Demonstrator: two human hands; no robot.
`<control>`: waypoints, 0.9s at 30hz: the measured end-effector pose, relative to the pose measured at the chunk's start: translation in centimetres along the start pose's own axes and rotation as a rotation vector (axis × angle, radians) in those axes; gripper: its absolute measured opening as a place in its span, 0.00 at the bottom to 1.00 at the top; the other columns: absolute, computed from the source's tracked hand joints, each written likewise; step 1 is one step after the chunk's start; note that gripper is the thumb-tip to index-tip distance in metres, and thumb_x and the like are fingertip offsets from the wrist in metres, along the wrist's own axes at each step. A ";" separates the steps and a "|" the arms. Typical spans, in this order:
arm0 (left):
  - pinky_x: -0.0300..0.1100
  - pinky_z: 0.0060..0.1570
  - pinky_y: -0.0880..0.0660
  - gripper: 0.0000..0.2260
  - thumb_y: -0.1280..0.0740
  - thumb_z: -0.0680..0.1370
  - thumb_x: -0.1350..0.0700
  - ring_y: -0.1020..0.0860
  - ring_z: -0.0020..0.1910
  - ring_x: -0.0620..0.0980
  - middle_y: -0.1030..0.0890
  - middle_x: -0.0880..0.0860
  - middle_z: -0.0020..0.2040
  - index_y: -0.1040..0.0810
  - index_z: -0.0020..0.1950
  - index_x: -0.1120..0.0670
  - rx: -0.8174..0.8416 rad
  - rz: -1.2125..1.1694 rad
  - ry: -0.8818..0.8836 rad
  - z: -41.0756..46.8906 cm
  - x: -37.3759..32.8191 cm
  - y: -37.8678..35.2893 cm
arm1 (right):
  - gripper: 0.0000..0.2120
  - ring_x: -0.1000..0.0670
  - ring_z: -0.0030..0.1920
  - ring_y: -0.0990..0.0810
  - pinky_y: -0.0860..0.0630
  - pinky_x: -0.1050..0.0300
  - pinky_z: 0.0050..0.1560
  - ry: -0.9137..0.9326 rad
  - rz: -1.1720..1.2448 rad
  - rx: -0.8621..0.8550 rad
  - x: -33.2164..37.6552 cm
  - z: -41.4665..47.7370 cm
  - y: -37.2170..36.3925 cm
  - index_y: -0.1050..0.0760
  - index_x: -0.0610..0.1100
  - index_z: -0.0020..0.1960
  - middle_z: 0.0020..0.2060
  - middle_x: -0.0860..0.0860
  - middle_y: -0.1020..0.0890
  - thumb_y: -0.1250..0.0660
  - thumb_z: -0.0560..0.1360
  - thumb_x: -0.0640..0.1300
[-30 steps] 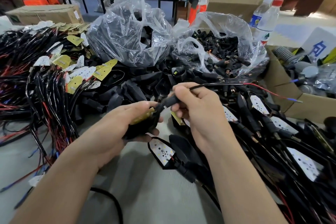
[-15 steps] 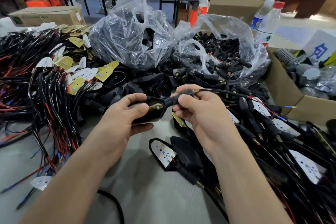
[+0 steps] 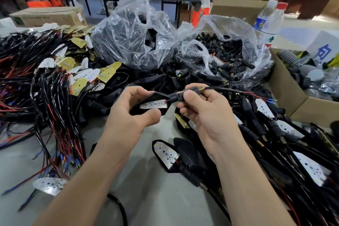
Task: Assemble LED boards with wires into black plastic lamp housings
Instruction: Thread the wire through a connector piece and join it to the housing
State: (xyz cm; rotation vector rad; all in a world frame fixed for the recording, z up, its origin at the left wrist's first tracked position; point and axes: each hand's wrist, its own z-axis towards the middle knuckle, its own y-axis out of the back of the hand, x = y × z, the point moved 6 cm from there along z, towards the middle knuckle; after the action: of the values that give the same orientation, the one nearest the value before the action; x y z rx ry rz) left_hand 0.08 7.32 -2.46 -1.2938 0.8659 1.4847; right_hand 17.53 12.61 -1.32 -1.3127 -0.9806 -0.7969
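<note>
My left hand (image 3: 128, 113) grips a black lamp housing (image 3: 159, 97) with its open side up; a white LED board (image 3: 153, 105) lies inside it. My right hand (image 3: 203, 110) pinches the housing's black stem (image 3: 178, 96), which ends in a brass thread. From that end a black cable (image 3: 223, 89) runs right, ending in red and blue wire tips (image 3: 269, 99). Both hands hold the piece above the grey table (image 3: 156, 198).
Finished lamps (image 3: 168, 154) pile up at the right and in front. Wired LED boards (image 3: 60, 86) heap on the left. Two clear bags (image 3: 134, 38) of black parts stand behind, with a bottle (image 3: 269, 22) and an open cardboard box (image 3: 286, 97) to the right.
My left hand has turned the housing so its open side with the white board faces up. Both hands have risen a little and the cable has been drawn further through the stem.
</note>
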 end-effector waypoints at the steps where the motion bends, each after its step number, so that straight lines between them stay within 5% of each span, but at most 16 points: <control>1: 0.50 0.52 0.17 0.16 0.24 0.66 0.60 0.17 0.58 0.53 0.15 0.47 0.56 0.19 0.48 0.44 -0.012 -0.048 0.018 0.1 0.1 0.0 | 0.06 0.50 0.34 0.19 0.20 0.60 0.37 -0.001 -0.003 0.002 0.0 0.0 0.0 0.22 0.38 0.51 0.37 0.45 0.17 0.33 0.79 0.30; 4: 0.44 0.48 0.18 0.11 0.21 0.70 0.57 0.16 0.49 0.43 0.14 0.45 0.48 0.20 0.46 0.47 -0.128 -0.029 0.066 0.0 0.2 0.6 | 0.07 0.49 0.40 0.17 0.16 0.56 0.46 -0.002 -0.006 0.004 -0.1 0.0 0.0 0.21 0.40 0.51 0.39 0.45 0.16 0.33 0.80 0.30; 6: 0.45 0.42 0.24 0.07 0.26 0.76 0.45 0.21 0.36 0.37 0.17 0.42 0.38 0.20 0.43 0.47 -0.303 0.284 0.038 -0.4 -0.3 2.0 | 0.07 0.47 0.43 0.16 0.15 0.51 0.52 -0.003 0.013 0.005 -0.1 0.0 -0.1 0.22 0.40 0.51 0.41 0.45 0.15 0.34 0.80 0.30; 11: 0.45 0.37 0.29 0.17 0.40 0.70 0.27 0.24 0.30 0.47 0.23 0.40 0.24 0.18 0.35 0.34 -0.370 0.675 0.120 -1.2 -1.4 2.5 | 0.06 0.47 0.42 0.16 0.14 0.51 0.50 0.023 0.036 -0.023 0.0 -0.1 0.0 0.22 0.38 0.52 0.42 0.43 0.15 0.34 0.80 0.29; 15: 0.45 0.43 0.25 0.15 0.34 0.77 0.33 0.22 0.34 0.44 0.17 0.41 0.30 0.16 0.34 0.34 -0.241 0.597 0.275 -0.8 0.5 1.5 | 0.06 0.49 0.43 0.15 0.15 0.50 0.53 0.028 -0.005 -0.030 -0.2 -0.1 -0.1 0.22 0.39 0.52 0.43 0.43 0.14 0.34 0.80 0.30; 21: 0.31 0.20 0.38 0.11 0.26 0.75 0.54 0.32 0.23 0.44 0.18 0.49 0.31 0.16 0.33 0.53 -0.216 -0.034 0.482 -0.8 2.6 0.6 | 0.06 0.50 0.41 0.15 0.15 0.51 0.51 0.025 -0.027 -0.031 -0.3 -0.2 -0.2 0.22 0.39 0.52 0.41 0.44 0.14 0.33 0.79 0.31; 24: 0.33 0.30 0.31 0.07 0.24 0.73 0.56 0.29 0.29 0.45 0.19 0.50 0.32 0.15 0.34 0.52 -0.192 -0.025 0.380 -0.6 1.9 0.5 | 0.05 0.46 0.41 0.15 0.15 0.52 0.47 0.006 0.036 -0.046 -0.3 -0.2 -0.2 0.23 0.39 0.51 0.41 0.43 0.14 0.34 0.80 0.31; 27: 0.45 0.44 0.25 0.03 0.21 0.70 0.57 0.24 0.39 0.51 0.18 0.55 0.38 0.13 0.38 0.53 -0.237 -0.033 0.294 -0.8 1.2 0.7 | 0.05 0.45 0.42 0.15 0.14 0.52 0.47 -0.018 0.088 -0.050 -0.3 -0.2 -0.2 0.23 0.40 0.50 0.41 0.43 0.15 0.34 0.81 0.32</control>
State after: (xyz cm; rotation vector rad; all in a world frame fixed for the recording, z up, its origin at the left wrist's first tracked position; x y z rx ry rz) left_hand -0.35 6.59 -3.89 -1.7258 0.8677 1.4240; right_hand 17.22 12.41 -1.47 -1.3988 -0.9160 -0.7479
